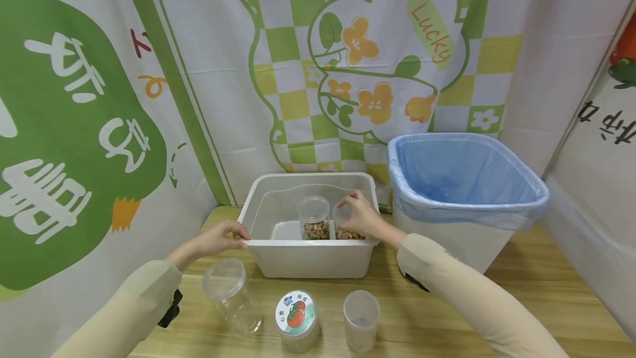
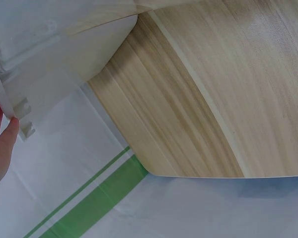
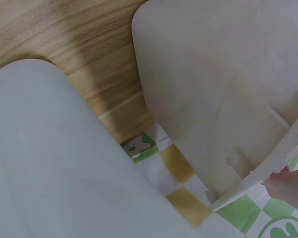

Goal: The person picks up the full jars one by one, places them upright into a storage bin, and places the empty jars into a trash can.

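A white plastic tub (image 1: 310, 261) stands on the wooden table. My left hand (image 1: 218, 241) pinches its rim at the near left corner; the left wrist view shows that hand (image 2: 1, 144) at the rim, thumb on one side and fingers on the other. Inside the tub stands a clear jar (image 1: 314, 209) with brown nuts (image 1: 316, 230) at its bottom. Beside it, at the tub's right end, is a second clear cup (image 1: 342, 213) with similar nuts. My right hand (image 1: 365, 217) reaches over the right rim and pinches this cup near its top.
In front of the tub are a clear jar (image 1: 226, 280), a jar with a tomato-printed lid (image 1: 296, 314) and a translucent cup (image 1: 361, 319). A white bin with a blue liner (image 1: 469, 209) stands close on the right. Printed curtains (image 1: 208, 65) surround the table.
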`<state>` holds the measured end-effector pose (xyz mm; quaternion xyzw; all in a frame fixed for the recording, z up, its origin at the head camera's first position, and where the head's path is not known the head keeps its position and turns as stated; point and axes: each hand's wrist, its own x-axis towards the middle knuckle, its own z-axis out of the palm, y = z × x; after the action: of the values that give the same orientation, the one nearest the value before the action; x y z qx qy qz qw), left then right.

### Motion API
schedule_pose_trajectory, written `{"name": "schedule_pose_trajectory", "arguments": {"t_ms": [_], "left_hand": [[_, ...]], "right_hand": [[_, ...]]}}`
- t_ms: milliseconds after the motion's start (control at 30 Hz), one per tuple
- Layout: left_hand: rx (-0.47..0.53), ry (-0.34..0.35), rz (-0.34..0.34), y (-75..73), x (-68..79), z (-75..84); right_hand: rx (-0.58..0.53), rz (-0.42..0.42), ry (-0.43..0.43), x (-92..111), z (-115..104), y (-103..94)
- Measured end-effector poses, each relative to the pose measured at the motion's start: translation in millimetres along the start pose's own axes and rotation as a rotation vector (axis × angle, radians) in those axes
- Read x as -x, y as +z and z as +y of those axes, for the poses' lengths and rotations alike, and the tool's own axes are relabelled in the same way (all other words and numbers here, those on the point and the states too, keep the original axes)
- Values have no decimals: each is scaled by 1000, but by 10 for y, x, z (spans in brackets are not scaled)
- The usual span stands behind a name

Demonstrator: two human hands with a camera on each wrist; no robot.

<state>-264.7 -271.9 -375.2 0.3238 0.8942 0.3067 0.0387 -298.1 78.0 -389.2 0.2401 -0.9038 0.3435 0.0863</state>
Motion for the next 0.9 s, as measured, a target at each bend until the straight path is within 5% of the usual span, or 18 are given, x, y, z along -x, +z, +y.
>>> {"name": "schedule_pose_trajectory", "arguments": {"t_ms": [600, 900], "left_hand": [[3, -9, 13, 7, 10, 10], [12, -9, -2, 2, 15, 39]], "right_hand": [[-8, 15, -2, 91, -68, -125], [-30, 2, -120, 269, -209, -324]]}}
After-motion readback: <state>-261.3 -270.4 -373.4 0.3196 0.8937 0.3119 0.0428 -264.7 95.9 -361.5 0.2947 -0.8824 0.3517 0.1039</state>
